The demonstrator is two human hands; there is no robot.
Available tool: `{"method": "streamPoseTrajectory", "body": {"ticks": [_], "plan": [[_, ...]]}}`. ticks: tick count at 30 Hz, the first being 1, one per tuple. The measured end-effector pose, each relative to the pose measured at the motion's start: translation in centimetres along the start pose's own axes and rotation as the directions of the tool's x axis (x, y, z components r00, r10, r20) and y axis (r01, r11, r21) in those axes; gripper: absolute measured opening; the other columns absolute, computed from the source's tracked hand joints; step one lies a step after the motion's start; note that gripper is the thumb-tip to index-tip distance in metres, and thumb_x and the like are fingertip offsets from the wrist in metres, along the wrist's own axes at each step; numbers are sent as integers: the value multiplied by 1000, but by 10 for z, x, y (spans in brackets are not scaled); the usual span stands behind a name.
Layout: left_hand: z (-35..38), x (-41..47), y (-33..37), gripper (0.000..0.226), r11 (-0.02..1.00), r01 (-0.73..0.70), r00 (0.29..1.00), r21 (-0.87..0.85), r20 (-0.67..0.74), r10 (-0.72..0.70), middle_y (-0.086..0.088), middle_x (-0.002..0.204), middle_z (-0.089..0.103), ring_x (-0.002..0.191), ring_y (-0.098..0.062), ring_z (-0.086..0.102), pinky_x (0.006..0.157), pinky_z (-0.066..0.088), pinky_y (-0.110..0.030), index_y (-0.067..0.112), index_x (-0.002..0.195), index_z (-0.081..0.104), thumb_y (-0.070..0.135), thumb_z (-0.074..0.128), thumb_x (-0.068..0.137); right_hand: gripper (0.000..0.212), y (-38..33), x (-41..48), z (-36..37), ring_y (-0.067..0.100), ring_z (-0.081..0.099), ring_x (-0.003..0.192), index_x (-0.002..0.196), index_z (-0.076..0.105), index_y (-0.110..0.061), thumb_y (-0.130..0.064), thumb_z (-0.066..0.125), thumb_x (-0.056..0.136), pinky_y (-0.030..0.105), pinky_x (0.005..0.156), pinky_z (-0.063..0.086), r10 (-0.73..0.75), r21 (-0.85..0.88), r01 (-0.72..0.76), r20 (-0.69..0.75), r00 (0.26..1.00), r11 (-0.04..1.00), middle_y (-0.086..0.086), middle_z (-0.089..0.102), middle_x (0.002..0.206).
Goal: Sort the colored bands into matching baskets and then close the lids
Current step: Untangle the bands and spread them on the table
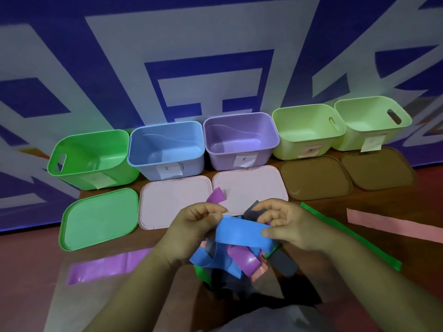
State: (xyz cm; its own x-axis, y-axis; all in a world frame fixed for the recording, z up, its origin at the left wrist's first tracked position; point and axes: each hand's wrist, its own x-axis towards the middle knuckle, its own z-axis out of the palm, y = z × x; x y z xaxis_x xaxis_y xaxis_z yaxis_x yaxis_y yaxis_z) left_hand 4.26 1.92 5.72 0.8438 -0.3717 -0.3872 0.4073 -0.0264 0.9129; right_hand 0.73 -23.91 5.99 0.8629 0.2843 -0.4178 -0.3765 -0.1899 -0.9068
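Stretching across the lower middle of the frame, a smooth, flat blue band is pinched at its ends by the left hand and right hand, above a glossy tangle of bands.

Staged sorting station, blue-white printed banner backdrop, labelled baskets along table

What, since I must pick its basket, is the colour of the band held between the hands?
Blue; the band shows best in the head view.
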Motion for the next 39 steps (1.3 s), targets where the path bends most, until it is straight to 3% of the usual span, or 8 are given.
{"method": "streamPoseTrajectory", "body": {"ticks": [5, 8, 15, 18, 21, 26, 31, 39], "plan": [[-2, 2, 6, 15, 993, -40, 989, 113, -140, 56, -19, 95, 71, 80, -31, 63, 75, 56, -58, 20, 93, 77, 14, 63, 96, 51, 6, 3, -7, 11, 58, 68, 117, 58, -37, -5, 74, 81, 26, 66, 47, 47, -239, -17, 123, 991, 971, -6, 66, 76], [0, 0, 12, 21, 987, -71, 947, 148, -302, 113, -9, 94, 73, 82, -23, 67, 66, 60, -41, 25, 92, 78, 12, 62, 96, 51, 4, 2, -17, 10, 56, 68, 117, 56, -40, -8, 74, 82, 27, 67, 46, 69, -335, -3, 185, 980, 942, -6, 66, 76], [-2, -13, -1, 16, 995, -27, 821, 99, -565, 78, -3, 92, 75, 83, -20, 68, 61, 58, -33, 16, 86, 78, 8, 65, 93, 39, -11, 13, -41, 8, 50, 59, 114, 62, -31, -12, 74, 82, 26, 60, 42, 8, -396, 101, 264, 964, 913, -10, 56, 66], [-9, -25, -14, 22, 998, 10, 791, 69, -611, 35, -2, 86, 77, 82, -20, 68, 73, 58, -36, 16, 78, 79, 6, 66, 92, 37, -18, 25, -45, 3, 43, 51, 114, 64, -28, -12, 76, 83, 18, 54, 36, -12, -414, 142, 302, 953, 899, -17, 55, 58], [-20, -43, -26, 21, 996, 39, 729, 74, -684, 22, 1, 79, 75, 73, -14, 65, 67, 56, -30, 13, 78, 78, 6, 65, 92, 31, -20, 37, -43, 2, 46, 54, 109, 67, -28, -16, 78, 82, 18, 58, 39, 21, -455, 142, 336, 942, 879, -17, 59, 61], [-53, -68, -58, 14, 996, 86, 695, 5, -717, -56, -3, 85, 73, 77, -17, 63, 69, 53, -35, 15, 86, 78, 13, 65, 93, 34, -12, 59, -20, 13, 52, 64, 109, 67, -36, -19, 74, 82, 31, 64, 43, 126, -521, 132, 431, 894, 844, 8, 68, 86], [-98, -89, -85, 11, 993, 83, 632, -87, -766, -120, -5, 88, 71, 78, -16, 63, 62, 54, -28, 14, 94, 73, 8, 64, 94, 34, -12, 81, 27, -1, 48, 59, 113, 64, -37, -17, 69, 86, 19, 64, 40, 202, -655, 166, 448, 871, 738, -16, 60, 73], [-209, -139, -141, 13, 970, 214, 583, -113, -783, -219, -1, 69, 66, 72, -22, 58, 69, 50, -39, 12, 82, 68, 4, 66, 92, 24, -10, 107, 144, -1, 56, 66, 110, 63, -38, -25, 65, 90, 14, 66, 44, 238, -732, 151, 399, 885, 665, -9, 62, 78]]}}
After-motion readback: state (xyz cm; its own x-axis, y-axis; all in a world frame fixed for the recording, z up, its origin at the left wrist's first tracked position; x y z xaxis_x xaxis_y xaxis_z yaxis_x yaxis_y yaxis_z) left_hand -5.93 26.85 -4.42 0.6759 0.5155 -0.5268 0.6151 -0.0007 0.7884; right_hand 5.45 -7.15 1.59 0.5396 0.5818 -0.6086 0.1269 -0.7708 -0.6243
